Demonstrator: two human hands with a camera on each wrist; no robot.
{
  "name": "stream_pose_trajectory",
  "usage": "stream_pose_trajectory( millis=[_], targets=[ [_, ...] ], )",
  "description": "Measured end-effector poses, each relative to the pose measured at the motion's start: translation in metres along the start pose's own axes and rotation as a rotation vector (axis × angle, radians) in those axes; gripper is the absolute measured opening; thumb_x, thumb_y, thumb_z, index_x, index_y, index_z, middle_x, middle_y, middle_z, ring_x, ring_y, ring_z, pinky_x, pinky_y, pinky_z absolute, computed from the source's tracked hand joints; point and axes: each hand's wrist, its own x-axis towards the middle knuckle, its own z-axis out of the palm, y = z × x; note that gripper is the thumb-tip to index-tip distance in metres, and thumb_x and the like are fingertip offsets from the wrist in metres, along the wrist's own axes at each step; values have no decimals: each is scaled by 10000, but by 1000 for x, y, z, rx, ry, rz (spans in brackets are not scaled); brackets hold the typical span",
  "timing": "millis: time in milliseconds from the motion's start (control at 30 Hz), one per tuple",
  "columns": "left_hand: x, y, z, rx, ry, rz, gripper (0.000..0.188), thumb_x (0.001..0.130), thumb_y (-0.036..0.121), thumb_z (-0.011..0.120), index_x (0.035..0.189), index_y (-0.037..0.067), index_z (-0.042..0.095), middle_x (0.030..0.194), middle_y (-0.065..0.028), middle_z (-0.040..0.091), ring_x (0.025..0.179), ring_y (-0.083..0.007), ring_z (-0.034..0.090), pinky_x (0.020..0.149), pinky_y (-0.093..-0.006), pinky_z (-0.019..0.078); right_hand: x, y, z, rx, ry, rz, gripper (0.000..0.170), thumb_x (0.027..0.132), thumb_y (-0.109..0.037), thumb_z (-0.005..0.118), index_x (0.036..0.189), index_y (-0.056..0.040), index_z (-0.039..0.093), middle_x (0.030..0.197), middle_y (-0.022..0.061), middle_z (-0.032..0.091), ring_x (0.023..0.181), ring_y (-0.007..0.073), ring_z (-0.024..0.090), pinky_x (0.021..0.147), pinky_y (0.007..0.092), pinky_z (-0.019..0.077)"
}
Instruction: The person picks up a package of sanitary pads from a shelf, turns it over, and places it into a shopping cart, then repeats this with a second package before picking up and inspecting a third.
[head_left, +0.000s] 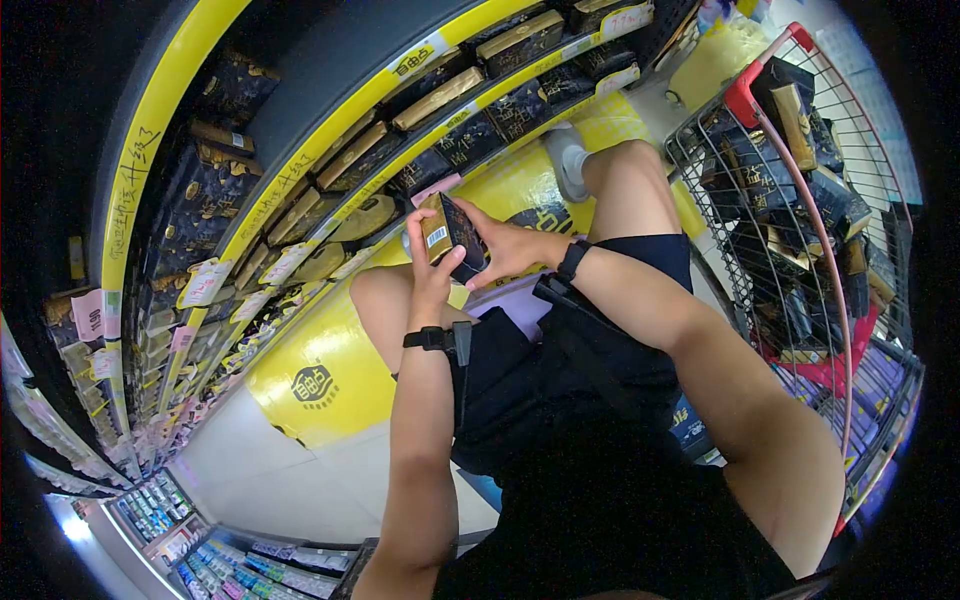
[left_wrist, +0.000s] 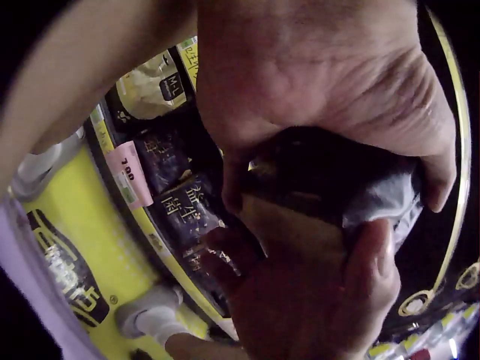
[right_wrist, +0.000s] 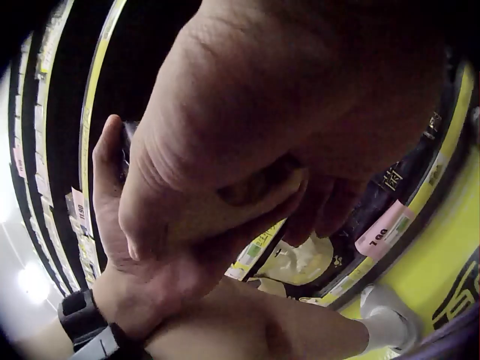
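A black and gold packet (head_left: 436,216) with a barcode label on its gold side is held between both hands, above the bent knees. My left hand (head_left: 431,278) grips the near-left side, with its thumb across the packet beside the barcode. From the other side my right hand (head_left: 512,248) holds it, fingers spread around the black face and end. In the left wrist view the packet's tan side (left_wrist: 289,225) shows between the two hands, along with a shiny wrapped end (left_wrist: 390,196). The right hand covers most of the packet in the right wrist view.
Shelves with yellow edges (head_left: 300,165) hold rows of black and gold packets (head_left: 470,143) and price tags (head_left: 203,283). At the right stands a wire shopping trolley (head_left: 845,300) loaded with similar packets (head_left: 745,175). Yellow printed matting (head_left: 300,375) covers the floor along the shelf.
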Motion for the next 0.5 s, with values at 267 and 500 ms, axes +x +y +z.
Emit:
stream_pose_trajectory(
  millis=[267,500],
  targets=[
    [1,-4,-8,111,33,-68,673,778,180,759,1337,119,389,1234,-65,470,1174,-198,491,1014,-340,423,5,6,-10,-18,-77,43,1289,657,-285,897,1553,41,29,1483,343,354,1360,411,448,1113,399,398],
    [-20,13,0,229,146,78,628,775,297,775,1273,61,474,1255,-63,479,1221,-218,479,1088,-354,356,4,7,-12,20,-106,-111,1234,642,-267,893,1559,14,117,1481,344,371,1362,439,446,1111,415,406]
  ],
)
